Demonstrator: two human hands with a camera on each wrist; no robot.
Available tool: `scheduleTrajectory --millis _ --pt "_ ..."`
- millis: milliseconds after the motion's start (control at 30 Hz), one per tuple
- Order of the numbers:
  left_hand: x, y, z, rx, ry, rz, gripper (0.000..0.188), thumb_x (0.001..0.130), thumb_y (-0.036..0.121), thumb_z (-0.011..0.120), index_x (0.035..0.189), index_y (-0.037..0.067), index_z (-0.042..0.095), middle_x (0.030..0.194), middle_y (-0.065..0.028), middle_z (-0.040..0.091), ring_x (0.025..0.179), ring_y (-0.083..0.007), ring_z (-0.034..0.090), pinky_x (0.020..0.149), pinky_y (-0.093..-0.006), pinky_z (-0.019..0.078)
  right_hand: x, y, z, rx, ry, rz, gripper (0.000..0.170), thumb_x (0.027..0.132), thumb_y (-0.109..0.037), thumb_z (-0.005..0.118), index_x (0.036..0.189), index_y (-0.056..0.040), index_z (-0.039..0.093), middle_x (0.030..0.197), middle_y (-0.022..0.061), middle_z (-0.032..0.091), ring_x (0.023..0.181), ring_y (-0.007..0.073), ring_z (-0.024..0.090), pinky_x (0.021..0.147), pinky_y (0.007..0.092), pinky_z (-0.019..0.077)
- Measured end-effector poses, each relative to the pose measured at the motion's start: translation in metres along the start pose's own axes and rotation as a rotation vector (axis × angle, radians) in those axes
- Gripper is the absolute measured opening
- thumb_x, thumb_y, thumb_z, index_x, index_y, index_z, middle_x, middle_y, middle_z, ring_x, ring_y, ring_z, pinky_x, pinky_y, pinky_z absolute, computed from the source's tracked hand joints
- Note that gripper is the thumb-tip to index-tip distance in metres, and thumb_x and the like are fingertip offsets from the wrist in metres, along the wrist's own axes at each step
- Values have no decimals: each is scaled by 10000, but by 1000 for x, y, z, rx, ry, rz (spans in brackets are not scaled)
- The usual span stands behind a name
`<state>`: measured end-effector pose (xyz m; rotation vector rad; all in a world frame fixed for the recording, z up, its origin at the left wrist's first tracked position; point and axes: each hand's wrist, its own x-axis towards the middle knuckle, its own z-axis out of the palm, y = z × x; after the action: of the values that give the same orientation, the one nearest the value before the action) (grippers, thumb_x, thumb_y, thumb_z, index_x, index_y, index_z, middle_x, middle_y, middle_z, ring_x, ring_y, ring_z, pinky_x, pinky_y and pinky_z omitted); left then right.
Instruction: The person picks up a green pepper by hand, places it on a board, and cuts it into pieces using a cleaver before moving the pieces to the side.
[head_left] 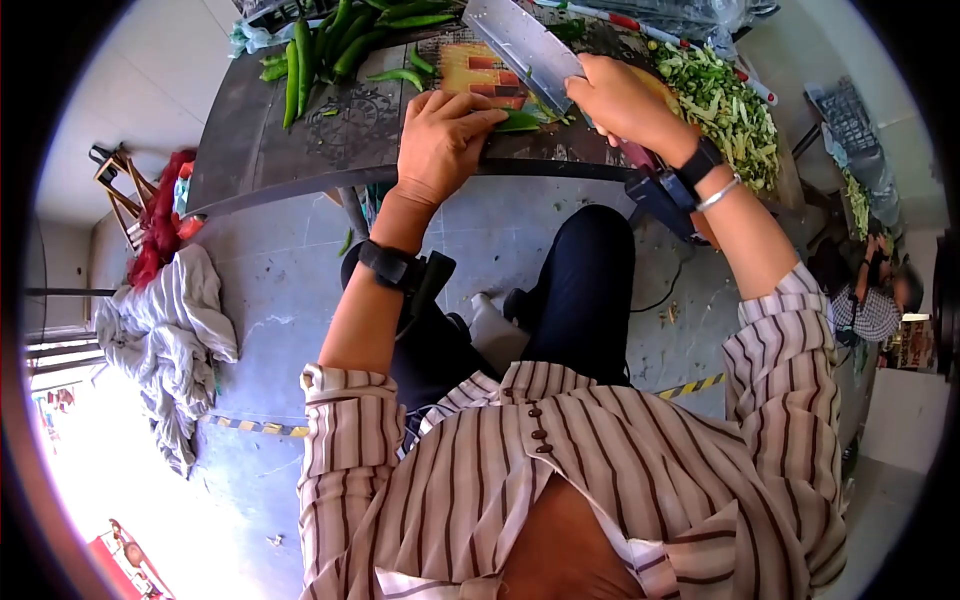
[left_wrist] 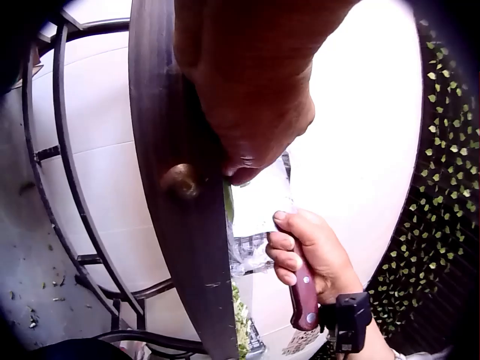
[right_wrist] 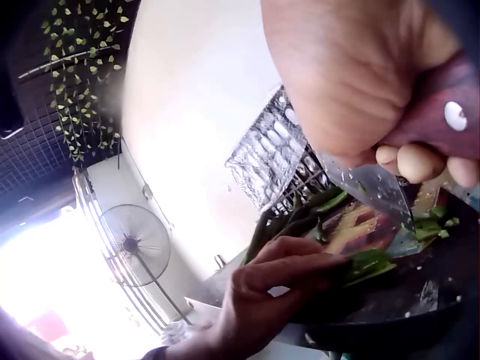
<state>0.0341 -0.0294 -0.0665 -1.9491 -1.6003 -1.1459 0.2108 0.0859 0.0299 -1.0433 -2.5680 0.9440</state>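
My left hand pinches a green chili pepper against the dark tabletop near its front edge. The pepper's cut end sticks out past the fingertips, as the right wrist view also shows. My right hand grips the dark red riveted handle of a cleaver. Its broad steel blade, flecked with bits, slants up and away to the left, just right of the pepper. Small cut pieces lie by the blade's lower edge. Palm and fingers hide part of the pepper.
A heap of chopped green pieces lies at the table's right. Whole green chilies are piled at the back left. Plastic wrapping sits at the back. A crumpled grey cloth is off to the left; another person is at far right.
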Motion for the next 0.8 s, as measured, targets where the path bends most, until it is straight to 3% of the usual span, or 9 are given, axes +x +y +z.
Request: scheduleTrajectory --millis 133,333,567,633,800 --pt "1 3 -6 -17 -5 4 173 721 150 673 893 156 692 896 45 630 879 -170 563 859 -333 385 -21 -25 -8 -101 -26 -22 241 892 -206 459 887 30 505 511 65 497 380 136 491 376 298 410" --pt "-1 3 -5 -18 20 -4 176 720 173 680 895 159 694 929 52 639 886 -153 562 873 -334 374 -14 -11 5 -260 -32 -296 233 885 -176 459 829 45 504 497 107 501 397 199 517 419 327 415" --pt "-2 3 -6 -1 -27 -14 171 723 173 677 893 171 695 932 63 636 892 -145 560 873 -327 369 -8 -21 -1 -325 -162 -228 222 877 -178 454 819 30 506 505 121 517 382 223 515 411 339 419" --pt "-1 4 -6 1 -27 -10 170 723 174 676 892 173 695 932 64 635 891 -144 559 872 -327 369 -10 -36 -7 -369 -206 -79 222 870 -190 454 825 20 512 508 113 524 359 222 505 393 338 419" --pt "-1 5 -7 12 -7 -16 164 721 168 677 884 174 696 936 69 635 886 -143 558 867 -322 369 -12 -35 -15 -345 -189 -89 212 868 -193 454 841 8 518 492 98 518 342 209 495 368 321 408"
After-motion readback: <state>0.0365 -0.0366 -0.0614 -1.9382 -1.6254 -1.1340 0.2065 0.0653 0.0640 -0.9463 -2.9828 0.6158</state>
